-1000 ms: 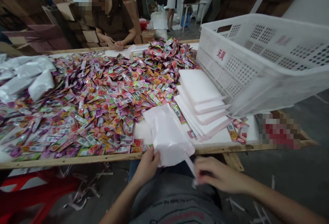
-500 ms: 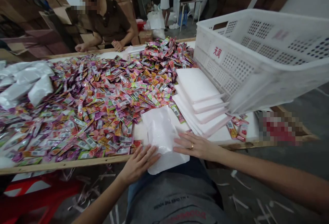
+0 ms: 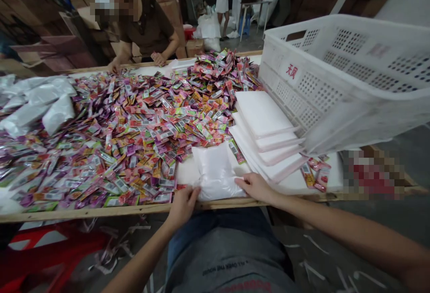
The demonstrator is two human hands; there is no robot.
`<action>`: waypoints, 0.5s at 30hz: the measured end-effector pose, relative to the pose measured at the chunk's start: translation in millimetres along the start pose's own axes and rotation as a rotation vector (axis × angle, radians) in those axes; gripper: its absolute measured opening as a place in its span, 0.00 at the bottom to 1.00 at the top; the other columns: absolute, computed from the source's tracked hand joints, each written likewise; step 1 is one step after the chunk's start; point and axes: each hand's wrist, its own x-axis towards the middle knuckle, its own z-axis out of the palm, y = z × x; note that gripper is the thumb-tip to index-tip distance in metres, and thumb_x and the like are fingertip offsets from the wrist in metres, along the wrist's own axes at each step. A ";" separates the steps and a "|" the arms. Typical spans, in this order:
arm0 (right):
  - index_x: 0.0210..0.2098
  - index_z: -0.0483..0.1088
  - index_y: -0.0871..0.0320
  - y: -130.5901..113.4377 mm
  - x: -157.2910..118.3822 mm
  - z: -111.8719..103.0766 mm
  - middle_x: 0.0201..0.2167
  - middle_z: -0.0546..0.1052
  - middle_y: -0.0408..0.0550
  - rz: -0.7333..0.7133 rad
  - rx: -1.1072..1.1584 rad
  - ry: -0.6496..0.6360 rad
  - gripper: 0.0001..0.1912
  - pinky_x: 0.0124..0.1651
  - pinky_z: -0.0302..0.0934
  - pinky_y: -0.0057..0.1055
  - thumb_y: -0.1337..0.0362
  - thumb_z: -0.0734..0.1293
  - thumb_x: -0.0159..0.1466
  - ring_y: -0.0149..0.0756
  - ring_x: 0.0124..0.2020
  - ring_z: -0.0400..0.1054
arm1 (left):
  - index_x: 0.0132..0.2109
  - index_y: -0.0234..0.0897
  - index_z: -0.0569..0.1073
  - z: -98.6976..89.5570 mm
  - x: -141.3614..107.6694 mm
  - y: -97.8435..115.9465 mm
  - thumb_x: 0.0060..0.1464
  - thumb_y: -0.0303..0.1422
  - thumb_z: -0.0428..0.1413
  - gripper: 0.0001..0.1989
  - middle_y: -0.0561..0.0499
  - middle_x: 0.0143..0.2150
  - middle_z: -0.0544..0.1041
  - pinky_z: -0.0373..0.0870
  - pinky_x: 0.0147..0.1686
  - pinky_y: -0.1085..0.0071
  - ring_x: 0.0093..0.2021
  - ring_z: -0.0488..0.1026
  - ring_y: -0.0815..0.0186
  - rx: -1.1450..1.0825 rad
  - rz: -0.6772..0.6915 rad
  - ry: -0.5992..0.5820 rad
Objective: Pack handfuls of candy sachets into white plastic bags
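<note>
A puffed white plastic mailing bag [image 3: 217, 167] lies on the table's front edge, its near end folded over. My left hand [image 3: 184, 201] pinches the bag's near left corner between thumb and fingers. On the other side, my right hand [image 3: 257, 187] grips the near right corner with curled fingers. What the bag contains is hidden. Stacked flat white bags [image 3: 264, 114] lie to the right of it, fanned toward me. A large heap of small colourful snack packets [image 3: 144, 127] spreads to the left and behind the bag.
A white perforated plastic crate [image 3: 309, 78] stands at the right of the wood-edged table. Filled white bags [image 3: 36, 100] rest on the heap at left. Across the table a person [image 3: 148, 33] handles packets. A red stool [image 3: 50, 252] is below left, with paper strips on the floor.
The bag's near flap, which hung over the table edge under my flat hands, is now folded up onto the bag. Both hands have closed on its near corners.
</note>
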 end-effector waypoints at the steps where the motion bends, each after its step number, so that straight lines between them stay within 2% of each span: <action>1: 0.24 0.64 0.58 -0.6 4.2 -0.1 0.13 0.64 0.37 0.116 0.092 -0.037 0.14 0.19 0.54 0.25 0.55 0.63 0.57 0.28 0.15 0.60 | 0.26 0.37 0.65 -2.1 5.8 2.4 0.51 0.45 0.46 0.17 0.58 0.16 0.62 0.56 0.21 0.74 0.19 0.62 0.70 -0.082 -0.063 -0.015; 2: 0.29 0.65 0.58 -1.5 7.5 -1.2 0.14 0.65 0.36 0.213 0.182 -0.072 0.13 0.18 0.54 0.25 0.54 0.65 0.54 0.28 0.15 0.60 | 0.30 0.36 0.66 -4.9 11.6 4.5 0.47 0.45 0.50 0.15 0.58 0.17 0.64 0.57 0.21 0.74 0.20 0.63 0.70 -0.159 -0.124 -0.011; 4: 0.36 0.65 0.59 -6.9 11.4 -5.4 0.17 0.67 0.37 0.300 0.357 -0.166 0.20 0.19 0.56 0.25 0.54 0.69 0.49 0.28 0.16 0.61 | 0.36 0.34 0.68 -12.1 21.5 8.7 0.39 0.43 0.58 0.19 0.57 0.21 0.68 0.60 0.24 0.74 0.24 0.66 0.68 -0.309 -0.252 -0.031; 7: 0.32 0.68 0.60 -28.8 9.5 -12.6 0.22 0.71 0.42 0.242 0.604 -0.304 0.23 0.24 0.58 0.25 0.51 0.72 0.44 0.29 0.22 0.64 | 0.32 0.33 0.70 -22.3 27.6 18.4 0.34 0.42 0.61 0.19 0.55 0.22 0.70 0.62 0.26 0.74 0.26 0.68 0.68 -0.700 -0.412 -0.254; 11: 0.27 0.68 0.58 -64.1 -4.9 -14.5 0.23 0.72 0.42 0.234 0.919 -0.281 0.24 0.29 0.58 0.26 0.48 0.74 0.38 0.30 0.26 0.65 | 0.36 0.34 0.71 -23.5 14.0 33.1 0.35 0.43 0.62 0.22 0.53 0.28 0.74 0.68 0.28 0.72 0.28 0.71 0.67 -1.369 -0.535 -0.528; 13: 0.27 0.68 0.58 -70.1 -12.5 -14.5 0.21 0.70 0.41 0.229 0.957 -0.270 0.24 0.28 0.57 0.26 0.47 0.74 0.38 0.29 0.24 0.63 | 0.38 0.33 0.71 -24.6 6.0 35.7 0.32 0.42 0.64 0.25 0.51 0.29 0.75 0.70 0.27 0.70 0.28 0.72 0.66 -1.493 -0.558 -0.621; 15: 0.24 0.66 0.58 -65.9 -17.1 -17.6 0.17 0.66 0.39 0.168 0.927 -0.265 0.23 0.25 0.53 0.25 0.46 0.72 0.42 0.27 0.20 0.58 | 0.41 0.33 0.70 -39.9 6.4 34.1 0.32 0.38 0.64 0.25 0.51 0.29 0.75 0.71 0.26 0.71 0.27 0.72 0.66 -1.490 -0.515 -0.603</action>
